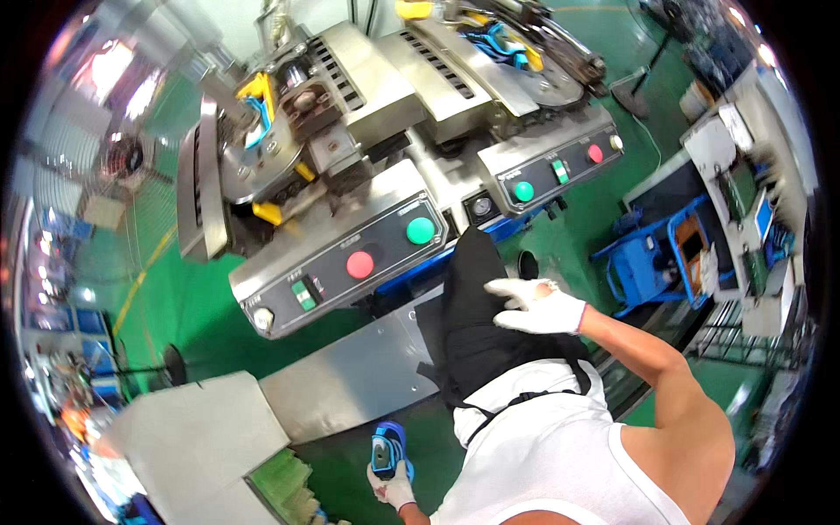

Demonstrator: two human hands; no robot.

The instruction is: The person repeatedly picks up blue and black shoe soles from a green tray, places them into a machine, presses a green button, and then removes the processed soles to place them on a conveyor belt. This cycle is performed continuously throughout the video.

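While my white-gloved left grip [394, 486] grasps a blue-and-black shoe-shaped piece [391, 444], my white-gloved right grip [538, 311] is released.
The piece is held near the flat grey metal plate [350, 376], its long axis running away from me, rounded blue end pointing from my wrist toward that plate; my right grip is near my black trousers [472, 302].

Has a green floor [188, 306] with a yellow line [141, 280] at left, catches bright light [109, 70] at upper left, holds a pale workbench [713, 149] at right beside a blue stand [643, 264].
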